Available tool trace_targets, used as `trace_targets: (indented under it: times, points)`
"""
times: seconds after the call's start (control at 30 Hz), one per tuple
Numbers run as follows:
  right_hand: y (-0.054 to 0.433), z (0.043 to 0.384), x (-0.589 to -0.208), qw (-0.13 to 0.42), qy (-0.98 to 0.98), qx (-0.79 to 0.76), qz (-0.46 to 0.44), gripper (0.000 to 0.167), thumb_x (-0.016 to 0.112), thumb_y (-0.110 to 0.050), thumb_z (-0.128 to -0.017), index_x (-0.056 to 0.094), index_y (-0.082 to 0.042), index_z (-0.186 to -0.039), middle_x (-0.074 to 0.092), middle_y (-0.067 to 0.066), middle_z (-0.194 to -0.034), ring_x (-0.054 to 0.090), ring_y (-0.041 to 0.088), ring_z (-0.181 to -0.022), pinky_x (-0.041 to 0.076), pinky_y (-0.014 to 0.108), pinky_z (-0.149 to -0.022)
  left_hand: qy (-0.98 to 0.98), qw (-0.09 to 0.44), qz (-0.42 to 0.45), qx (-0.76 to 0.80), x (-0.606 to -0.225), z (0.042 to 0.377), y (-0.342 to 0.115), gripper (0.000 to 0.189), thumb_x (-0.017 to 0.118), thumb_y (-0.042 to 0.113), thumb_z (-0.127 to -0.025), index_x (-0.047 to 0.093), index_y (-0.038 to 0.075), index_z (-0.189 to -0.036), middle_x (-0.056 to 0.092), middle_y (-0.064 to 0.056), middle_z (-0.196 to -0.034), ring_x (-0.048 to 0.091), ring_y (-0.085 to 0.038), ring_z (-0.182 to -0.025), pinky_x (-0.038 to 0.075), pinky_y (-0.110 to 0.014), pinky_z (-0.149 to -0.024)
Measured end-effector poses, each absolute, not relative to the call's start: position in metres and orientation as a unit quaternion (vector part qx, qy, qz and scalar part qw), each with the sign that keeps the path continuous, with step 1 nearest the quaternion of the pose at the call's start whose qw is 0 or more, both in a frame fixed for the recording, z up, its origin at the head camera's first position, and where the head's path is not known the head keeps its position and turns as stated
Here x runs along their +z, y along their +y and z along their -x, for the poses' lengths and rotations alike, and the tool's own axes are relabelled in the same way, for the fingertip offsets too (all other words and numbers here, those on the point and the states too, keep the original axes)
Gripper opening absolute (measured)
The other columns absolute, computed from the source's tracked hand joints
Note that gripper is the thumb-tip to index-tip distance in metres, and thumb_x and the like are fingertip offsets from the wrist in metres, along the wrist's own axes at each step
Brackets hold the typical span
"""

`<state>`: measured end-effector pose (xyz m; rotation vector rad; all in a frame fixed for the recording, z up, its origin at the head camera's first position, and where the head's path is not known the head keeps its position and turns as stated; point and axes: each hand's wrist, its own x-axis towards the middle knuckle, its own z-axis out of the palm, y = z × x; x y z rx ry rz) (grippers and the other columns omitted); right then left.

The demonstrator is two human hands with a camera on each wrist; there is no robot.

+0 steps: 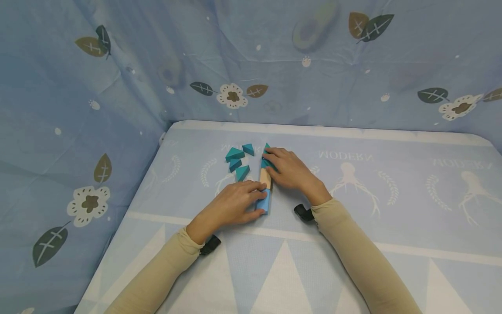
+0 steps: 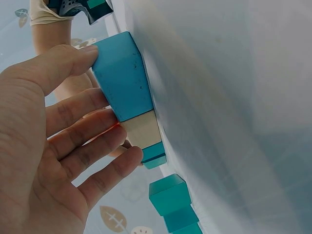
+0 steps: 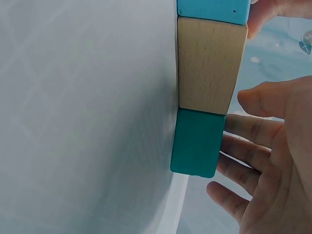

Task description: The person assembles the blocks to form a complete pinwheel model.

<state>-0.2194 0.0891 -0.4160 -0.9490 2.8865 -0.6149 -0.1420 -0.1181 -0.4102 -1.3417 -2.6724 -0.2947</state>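
Observation:
A row of blocks lies on the table: a light blue block (image 1: 263,204) nearest, a natural wood block (image 1: 265,175) behind it, and teal triangular pieces (image 1: 267,147) at the far end. My left hand (image 1: 235,203) touches the blue block, its thumb at the near end and fingertips along the top and left edge. Over the far end, my right hand (image 1: 292,171) rests its fingers on the teal pieces, partly hiding them. In the right wrist view, a green block face (image 3: 197,142) meets the wood block, and the right thumb stands apart from the row.
Several loose teal triangular blocks (image 1: 234,154) lie left of the row's far end. A black wrist device (image 1: 210,245) sits under the left wrist, another black device (image 1: 303,213) under the right. A patterned blue curtain (image 1: 274,65) hangs behind the table (image 1: 412,235).

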Motion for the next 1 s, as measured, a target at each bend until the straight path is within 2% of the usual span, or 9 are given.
trace_targets:
  times: [1.0]
  points:
    - [0.0883, 0.2197, -0.4167, 0.015, 0.933, -0.185, 0.307, 0.047, 0.051, -0.027, -0.102, 0.048, -0.006, -0.144, 0.042, 0.013, -0.152, 0.037, 0.031, -0.141, 0.032, 0.052, -0.114, -0.885, 0.069, 0.447, -0.107, -0.4106, 0.142, -0.1185, 0.043, 0.075, 0.037, -0.086, 0.072, 0.009, -0.118, 0.065, -0.006, -0.128, 0.061, -0.02, -0.117, 0.052, -0.033, -0.096]
